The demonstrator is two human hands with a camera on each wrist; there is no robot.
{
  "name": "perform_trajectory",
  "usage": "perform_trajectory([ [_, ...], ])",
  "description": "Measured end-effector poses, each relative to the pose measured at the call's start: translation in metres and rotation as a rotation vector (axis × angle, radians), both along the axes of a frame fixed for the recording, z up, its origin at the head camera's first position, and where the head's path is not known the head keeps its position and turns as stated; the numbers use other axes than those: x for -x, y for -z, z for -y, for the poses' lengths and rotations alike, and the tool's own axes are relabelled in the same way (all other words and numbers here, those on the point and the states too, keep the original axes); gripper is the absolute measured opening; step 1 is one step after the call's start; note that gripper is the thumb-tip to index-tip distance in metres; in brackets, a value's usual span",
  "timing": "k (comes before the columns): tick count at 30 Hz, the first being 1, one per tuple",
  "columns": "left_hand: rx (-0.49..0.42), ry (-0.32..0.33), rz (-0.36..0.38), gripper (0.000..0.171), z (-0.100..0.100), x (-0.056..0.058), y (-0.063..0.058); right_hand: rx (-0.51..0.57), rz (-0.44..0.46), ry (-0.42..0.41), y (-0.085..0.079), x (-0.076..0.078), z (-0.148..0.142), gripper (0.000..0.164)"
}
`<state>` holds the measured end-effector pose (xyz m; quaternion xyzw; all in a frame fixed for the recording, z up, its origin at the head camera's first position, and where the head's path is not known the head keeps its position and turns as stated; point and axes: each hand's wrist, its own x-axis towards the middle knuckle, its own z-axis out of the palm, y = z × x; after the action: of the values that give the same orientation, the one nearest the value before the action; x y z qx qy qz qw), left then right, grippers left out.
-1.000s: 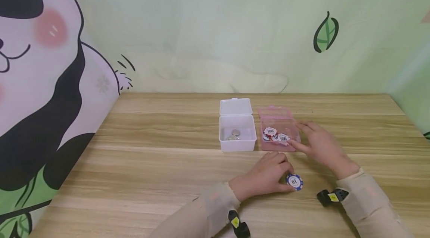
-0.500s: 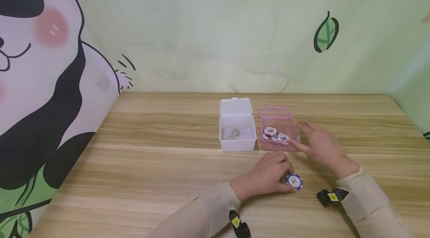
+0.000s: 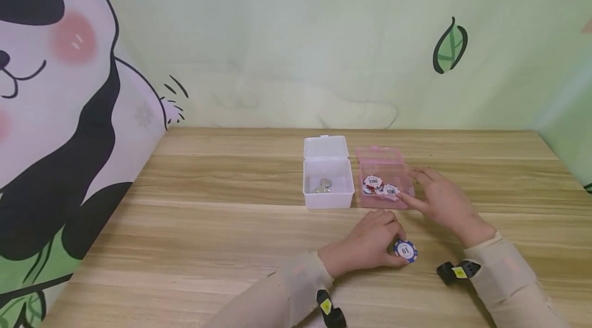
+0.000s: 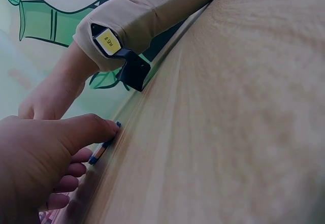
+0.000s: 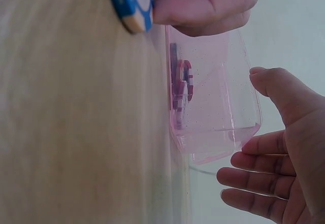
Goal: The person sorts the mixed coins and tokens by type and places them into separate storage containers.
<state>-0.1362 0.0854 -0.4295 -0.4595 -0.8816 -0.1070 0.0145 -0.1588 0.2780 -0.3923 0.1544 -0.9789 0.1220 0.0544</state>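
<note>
My left hand [image 3: 365, 240] pinches a blue-and-white poker chip [image 3: 405, 251] marked 10 between thumb and fingers, just above the wooden table in front of the boxes. In the left wrist view the chip [image 4: 104, 150] stands edge-on by the thumb tip. At the right side of an open pink see-through box [image 3: 384, 202] is my right hand [image 3: 444, 204], thumb at the front corner and relaxed fingers along the side. The right wrist view has that thumb and fingers at the rim of the pink box [image 5: 238, 82]. Inside lie several red, blue and white poker chips [image 3: 372, 182], some marked 100 and 500.
Left of the pink box stands a white box [image 3: 328, 200] with its lid [image 3: 326, 147] tipped back and several silver coins [image 3: 325, 183] inside. Wooden tabletop [image 3: 222, 246] spreads around them. A printed panda cloth [image 3: 277, 50] hangs behind the table.
</note>
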Motion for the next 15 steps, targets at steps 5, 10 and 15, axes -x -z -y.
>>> perform_trajectory([
  [5, -0.004, 0.006, -0.005, 0.039, 0.0002, 0.0001, -0.0003, -0.005, -0.004, -0.001, -0.0009, -0.0006, -0.0003, 0.066],
  [10, -0.015, 0.01, 0.007, 0.039, 0.0009, -0.0005, -0.0024, -0.008, 0.0, 0.002, -0.002, -0.0011, 0.0001, 0.066],
  [15, -0.029, 0.015, 0.017, 0.039, 0.0024, -0.0017, -0.0046, 0.003, 0.004, -0.001, -0.0023, -0.0021, 0.0008, 0.066],
])
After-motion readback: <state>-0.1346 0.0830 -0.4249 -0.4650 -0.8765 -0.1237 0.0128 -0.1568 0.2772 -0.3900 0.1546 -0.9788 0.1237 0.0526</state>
